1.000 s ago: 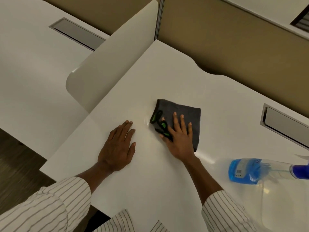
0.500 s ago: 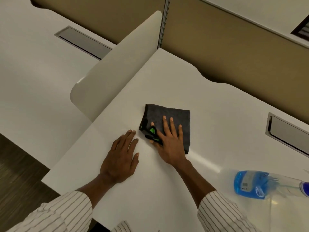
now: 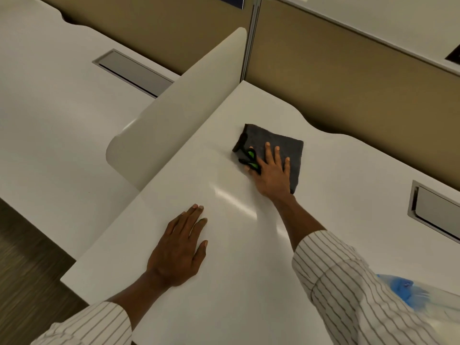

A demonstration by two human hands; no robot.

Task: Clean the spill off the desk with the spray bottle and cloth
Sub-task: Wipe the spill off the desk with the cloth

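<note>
My right hand (image 3: 272, 175) lies flat on the cloth (image 3: 273, 150), fingers (image 3: 276, 155) stretched out and slightly spread, pressing it to the white bench (image 3: 224, 245) rather than gripping it. The cloth is a dark grey folded rectangle with a black edge and green markings showing by my thumb. Its long axis runs from the near right, under my palm, to the far left, and its far corner points toward the pale divider (image 3: 179, 115) that stands along the bench's left side. It sits in the far middle of the bench, close to the wavy back edge.

My left hand (image 3: 179, 252) rests palm down on bare bench, nearer to me and well apart from the cloth, fingers straight and close together, holding nothing. A streak of light reflects off the surface between my two hands.

The spray bottle (image 3: 408, 292) lies on its side at the lower right, partly hidden behind my striped sleeve (image 3: 348, 282); only its blue, see-through body shows, so I cannot tell which way its nozzle points. A grey cable hatch (image 3: 438, 212) is set into the bench at the right.
</note>
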